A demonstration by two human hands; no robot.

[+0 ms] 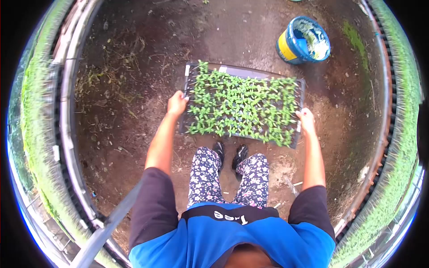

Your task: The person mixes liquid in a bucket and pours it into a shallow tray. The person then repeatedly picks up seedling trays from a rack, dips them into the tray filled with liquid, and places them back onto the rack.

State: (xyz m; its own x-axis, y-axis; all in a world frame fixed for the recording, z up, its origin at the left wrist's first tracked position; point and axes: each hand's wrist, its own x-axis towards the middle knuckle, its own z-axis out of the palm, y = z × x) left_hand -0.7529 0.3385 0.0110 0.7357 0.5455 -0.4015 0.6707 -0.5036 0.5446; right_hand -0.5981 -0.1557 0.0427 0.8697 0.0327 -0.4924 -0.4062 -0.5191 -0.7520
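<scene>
A black seedling tray (300, 89) full of small green seedlings (243, 102) is held out in front of my body, just beyond my shoes. My left hand (177, 103) is closed on its left short edge, fingers wrapped around the rim. On the opposite short edge my right hand (306, 120) grips the rim in the same way. The tray tilts slightly, its right end nearer to me. Leaves cover most of the cells, and the tray's underside is hidden.
A blue bucket (295, 49) with a yellow label and pale residue inside stands on the dirt floor (147, 40), beyond the tray at right. Benches of green seedlings (38, 120) line the left, and more seedlings (405, 111) line the right. A grey post (111, 219) slants at lower left.
</scene>
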